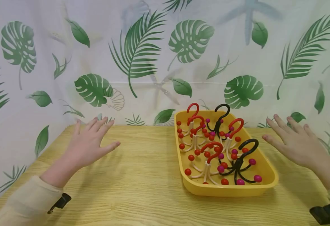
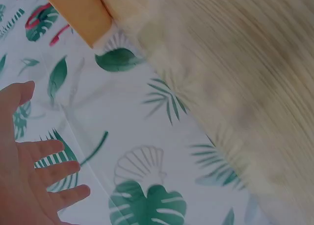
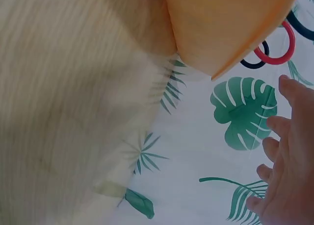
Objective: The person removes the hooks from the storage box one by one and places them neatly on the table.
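Both hands are raised over the wooden table (image 1: 136, 175) with fingers spread, and neither holds anything. My left hand (image 1: 87, 146) is above the table's left side, palm down. To the right of a yellow plastic bin (image 1: 227, 190) is my right hand (image 1: 298, 146), its fingertips apart from the rim. Inside the bin stand several multi-arm hanging hooks: red-topped hooks (image 1: 218, 150) with white arms and red balls, and two black hooks (image 1: 238, 164) with magenta balls. The left wrist view has the left hand (image 2: 29, 176) at its left edge; the right hand (image 3: 289, 161) appears in the right wrist view.
Behind the table hangs a white cloth (image 1: 142, 103) printed with green leaves, shells and starfish. The bin takes up the table's right-centre part, with its far end near the cloth. A black strap (image 1: 59, 202) is round the left wrist, another strap (image 1: 326, 213) round the right.
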`<state>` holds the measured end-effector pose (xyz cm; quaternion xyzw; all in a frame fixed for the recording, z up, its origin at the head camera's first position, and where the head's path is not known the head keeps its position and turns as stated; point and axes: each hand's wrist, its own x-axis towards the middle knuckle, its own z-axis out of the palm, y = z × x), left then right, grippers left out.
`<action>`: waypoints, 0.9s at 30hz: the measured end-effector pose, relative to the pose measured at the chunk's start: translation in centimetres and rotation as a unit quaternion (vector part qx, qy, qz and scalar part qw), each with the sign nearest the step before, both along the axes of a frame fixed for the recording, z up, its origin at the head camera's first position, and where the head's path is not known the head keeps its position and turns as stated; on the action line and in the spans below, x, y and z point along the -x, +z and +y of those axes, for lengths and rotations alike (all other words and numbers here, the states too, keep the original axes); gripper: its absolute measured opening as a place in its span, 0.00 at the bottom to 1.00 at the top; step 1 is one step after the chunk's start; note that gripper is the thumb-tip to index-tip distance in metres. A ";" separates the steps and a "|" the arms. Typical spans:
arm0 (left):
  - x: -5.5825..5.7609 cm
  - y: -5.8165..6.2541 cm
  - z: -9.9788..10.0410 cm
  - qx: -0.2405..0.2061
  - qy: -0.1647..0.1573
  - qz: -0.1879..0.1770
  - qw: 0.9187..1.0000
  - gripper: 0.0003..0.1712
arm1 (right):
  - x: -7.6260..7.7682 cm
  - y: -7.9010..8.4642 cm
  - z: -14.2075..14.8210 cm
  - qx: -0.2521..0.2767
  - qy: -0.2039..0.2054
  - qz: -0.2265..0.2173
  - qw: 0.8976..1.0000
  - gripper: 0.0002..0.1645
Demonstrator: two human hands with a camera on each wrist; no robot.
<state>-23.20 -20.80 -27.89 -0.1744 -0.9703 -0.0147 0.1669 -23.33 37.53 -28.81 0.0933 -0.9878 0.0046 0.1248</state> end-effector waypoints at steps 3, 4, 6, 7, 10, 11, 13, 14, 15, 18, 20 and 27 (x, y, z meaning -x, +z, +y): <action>-0.4 -0.2 1.3 -0.020 -0.030 0.017 0.999 0.43 | -0.2 -0.4 -0.4 0.007 0.031 -0.013 0.999 0.42; -0.5 -0.2 1.8 -0.027 -0.042 0.023 0.998 0.42 | -0.3 -0.5 -0.6 0.009 0.045 -0.016 0.999 0.41; -0.8 -0.3 2.8 -0.045 -0.071 0.033 0.996 0.39 | -0.6 -0.8 -1.0 0.019 0.070 -0.026 0.997 0.40; -0.9 -0.3 3.3 -0.053 -0.086 0.039 0.994 0.38 | -0.7 -1.0 -1.2 0.022 0.081 -0.031 0.996 0.39; -1.4 -0.3 4.9 -0.074 -0.124 0.049 0.988 0.36 | -1.0 -1.3 -1.8 0.025 0.100 -0.043 0.994 0.39; -1.6 -0.3 5.4 -0.080 -0.136 0.050 0.986 0.35 | -1.1 -1.4 -1.9 0.025 0.101 -0.045 0.994 0.40; -1.9 -0.3 6.4 -0.090 -0.153 0.050 0.983 0.34 | -1.2 -1.5 -2.2 0.020 0.102 -0.048 0.993 0.40; -2.0 -0.3 6.9 -0.094 -0.161 0.048 0.981 0.33 | -1.2 -1.5 -2.3 0.020 0.101 -0.052 0.993 0.41; -2.1 -0.4 7.4 -0.098 -0.168 0.046 0.980 0.32 | -1.3 -1.5 -2.5 0.022 0.099 -0.058 0.993 0.41; -2.5 -0.6 8.8 -0.114 -0.187 0.037 0.975 0.30 | -1.3 -1.5 -2.7 0.026 0.096 -0.075 0.992 0.42; -2.6 -0.7 9.8 -0.126 -0.202 0.032 0.971 0.28 | -1.3 -1.6 -2.8 0.029 0.094 -0.084 0.992 0.43; -2.8 -1.2 12.8 -0.212 -0.250 -0.011 0.945 0.21 | -1.4 -2.0 -3.1 0.028 0.096 -0.086 0.991 0.41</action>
